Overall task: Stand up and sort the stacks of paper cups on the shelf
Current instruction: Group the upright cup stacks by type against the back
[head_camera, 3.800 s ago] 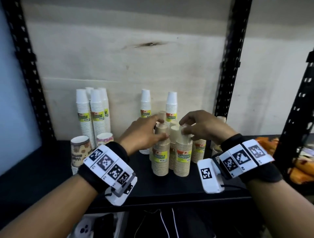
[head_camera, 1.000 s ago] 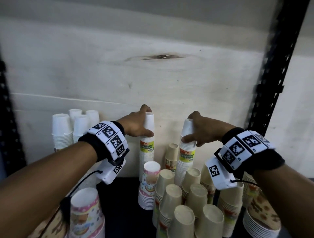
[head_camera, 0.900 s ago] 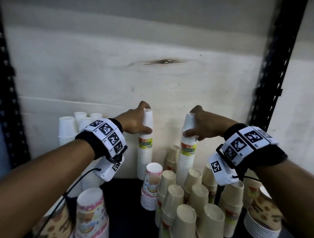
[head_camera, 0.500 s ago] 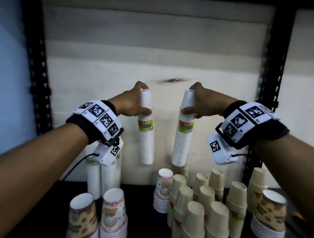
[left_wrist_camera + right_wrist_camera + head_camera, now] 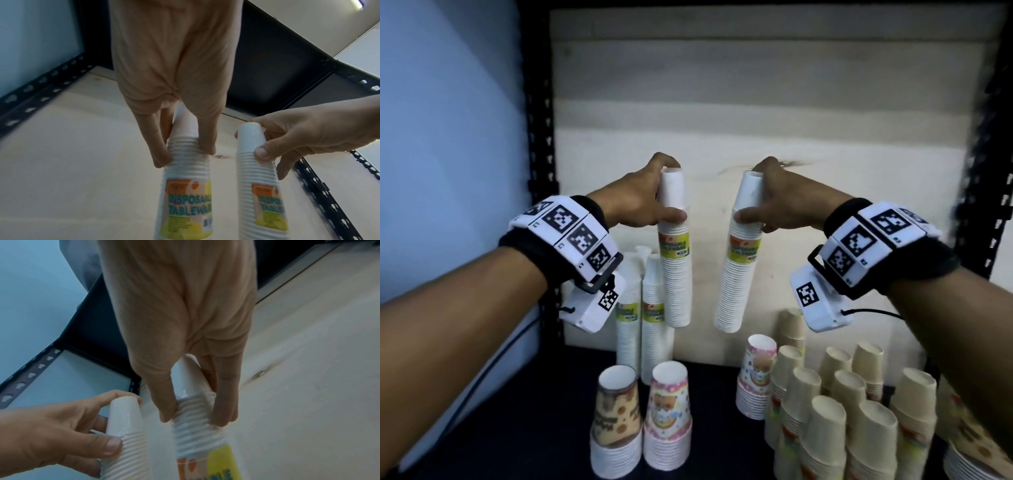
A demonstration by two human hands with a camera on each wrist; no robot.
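Observation:
My left hand (image 5: 643,202) grips the top of a tall white cup stack (image 5: 675,260) with a yellow-green label, held in the air above the shelf. My right hand (image 5: 774,205) grips a second white labelled stack (image 5: 739,263), tilted slightly, a short way to the right. In the left wrist view the left hand's fingers (image 5: 203,139) and thumb pinch the left stack (image 5: 185,178), with the right stack (image 5: 259,170) beside it. In the right wrist view the fingers (image 5: 224,402) close round the right stack (image 5: 195,426), and the left stack (image 5: 125,426) hangs alongside.
More white labelled stacks (image 5: 640,308) stand at the back left of the dark shelf (image 5: 544,411). Two patterned stacks (image 5: 640,418) stand in front, a pink one (image 5: 755,377) in the middle, several tan stacks (image 5: 852,411) at right. Black uprights (image 5: 541,137) frame the wooden back panel.
Both hands have lifted the two white stacks off the shelf and hold them higher and a little to the left; the view has pulled back and shows more of the shelf.

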